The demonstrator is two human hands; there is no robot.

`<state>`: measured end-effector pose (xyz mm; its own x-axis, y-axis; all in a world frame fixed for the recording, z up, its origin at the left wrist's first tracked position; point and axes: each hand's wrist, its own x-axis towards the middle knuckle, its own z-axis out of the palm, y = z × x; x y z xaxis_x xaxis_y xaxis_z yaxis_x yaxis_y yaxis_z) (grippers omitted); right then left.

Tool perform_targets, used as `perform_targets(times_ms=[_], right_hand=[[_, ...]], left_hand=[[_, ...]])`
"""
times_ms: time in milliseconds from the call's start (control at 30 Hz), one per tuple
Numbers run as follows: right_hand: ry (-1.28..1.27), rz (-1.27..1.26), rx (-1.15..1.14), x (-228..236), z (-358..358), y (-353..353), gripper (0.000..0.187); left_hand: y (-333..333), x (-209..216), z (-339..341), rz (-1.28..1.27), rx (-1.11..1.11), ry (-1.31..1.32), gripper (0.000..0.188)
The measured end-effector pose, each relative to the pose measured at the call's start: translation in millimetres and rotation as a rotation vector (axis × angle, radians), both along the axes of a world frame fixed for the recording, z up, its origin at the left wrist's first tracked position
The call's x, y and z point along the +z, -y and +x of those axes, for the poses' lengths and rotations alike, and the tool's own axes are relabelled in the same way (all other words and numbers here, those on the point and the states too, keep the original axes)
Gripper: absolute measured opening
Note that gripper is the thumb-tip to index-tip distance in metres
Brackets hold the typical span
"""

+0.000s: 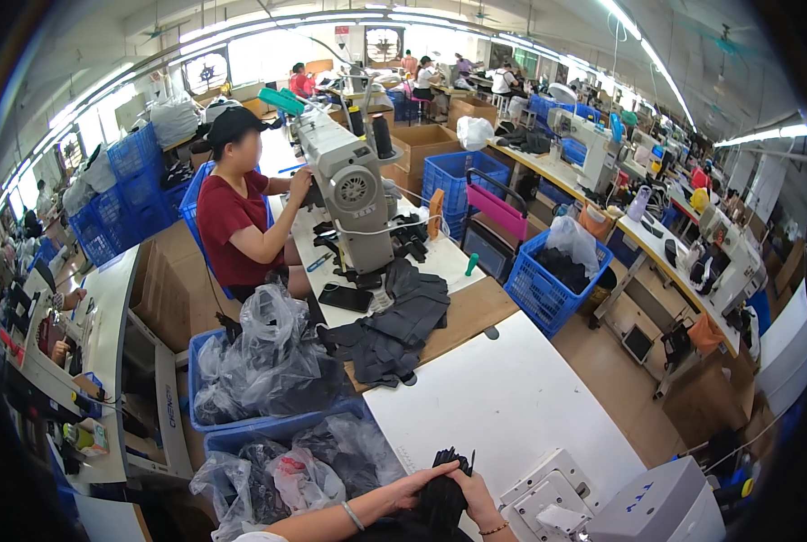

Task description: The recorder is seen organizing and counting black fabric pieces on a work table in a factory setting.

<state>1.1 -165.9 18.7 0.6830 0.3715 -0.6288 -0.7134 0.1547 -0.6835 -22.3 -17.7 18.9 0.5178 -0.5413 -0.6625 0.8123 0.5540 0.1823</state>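
Note:
Low in the view, at the near edge of the white tabletop, my two hands clasp a bundle of black fabric strips. My left hand wraps it from the left, and my right hand presses on it from the right. The strip ends stick up between my fingers; the lower part of the bundle runs out of the view. Right beside my right hand stands a white sewing machine with a metal plate. Left of my hands are blue crates filled with plastic bags of dark pieces.
Ahead, a person in a dark red shirt sits at another sewing machine. Dark grey fabric pieces and a phone lie on that table. A blue basket stands on the floor at the right, near a pink-backed chair.

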Motion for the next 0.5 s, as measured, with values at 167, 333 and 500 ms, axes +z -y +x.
perform_targets(times_ms=[167, 333, 500], right_hand=[[0.62, -0.454, 0.301, -41, 15, 3, 0.05], [0.489, -0.354, -0.006, 8, -5, -34, 0.079], [0.49, -0.177, -0.099, 20, -3, -56, 0.057]], left_hand=[[-9, 5, -19, -0.041, 0.108, 0.046, 0.041], [-12, 1, -28, -0.114, 0.152, 0.085, 0.034], [-28, 15, -31, -0.119, 0.186, 0.084, 0.033]])
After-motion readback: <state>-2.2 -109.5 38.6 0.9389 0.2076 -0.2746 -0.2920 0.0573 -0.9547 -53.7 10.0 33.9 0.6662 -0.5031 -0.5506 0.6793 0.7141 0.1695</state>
